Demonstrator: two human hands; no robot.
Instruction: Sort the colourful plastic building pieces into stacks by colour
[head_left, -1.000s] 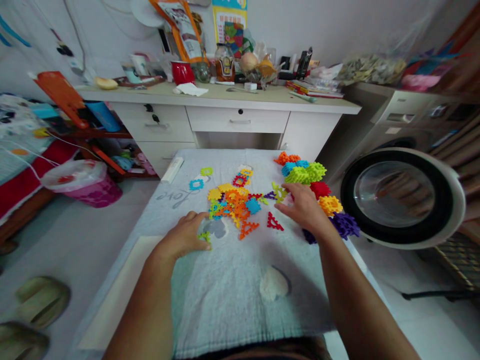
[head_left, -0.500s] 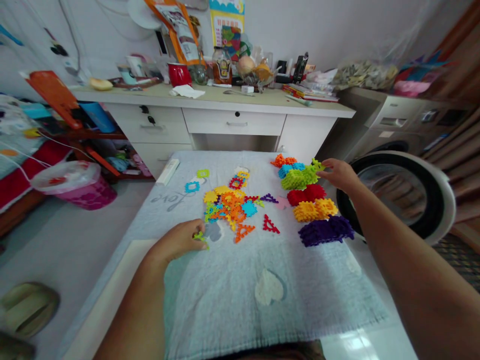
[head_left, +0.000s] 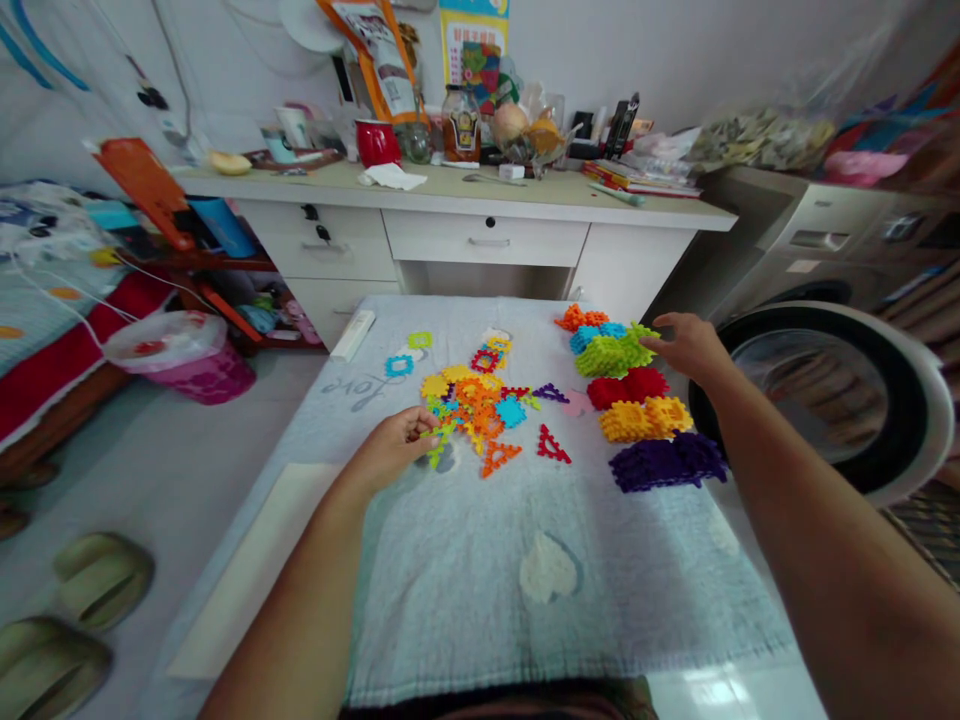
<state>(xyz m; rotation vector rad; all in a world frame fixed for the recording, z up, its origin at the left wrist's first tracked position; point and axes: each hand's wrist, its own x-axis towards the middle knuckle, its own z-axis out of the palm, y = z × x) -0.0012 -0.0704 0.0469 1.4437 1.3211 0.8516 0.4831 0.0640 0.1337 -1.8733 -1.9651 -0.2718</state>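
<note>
My left hand point(head_left: 397, 442) pinches a lime-green triangular building piece point(head_left: 439, 445) at the near left edge of a mixed pile of plastic interlocking pieces point(head_left: 472, 395). On the right side of the cloth, my right hand point(head_left: 694, 345) is at the end of a row of lime-green pieces point(head_left: 615, 352), its fingers parted and its thumb against the last piece. Other rows lie sorted by colour: orange point(head_left: 581, 318), blue point(head_left: 598, 335), red point(head_left: 628, 388), yellow point(head_left: 645, 418) and purple point(head_left: 667, 462). A red triangle point(head_left: 553, 444) and an orange triangle point(head_left: 499, 459) lie apart in front.
A grey-blue cloth point(head_left: 465, 580) covers the table. A white bar point(head_left: 352, 335) lies at its far left corner. Behind stands a cluttered counter point(head_left: 450, 190) with drawers. The open washing machine door point(head_left: 817, 400) is at the right, a pink bin point(head_left: 184, 355) at the left.
My left hand has moved forward with the green triangle, up to the pile. The fingers of my right hand have parted at the green row. The view has shifted slightly.
</note>
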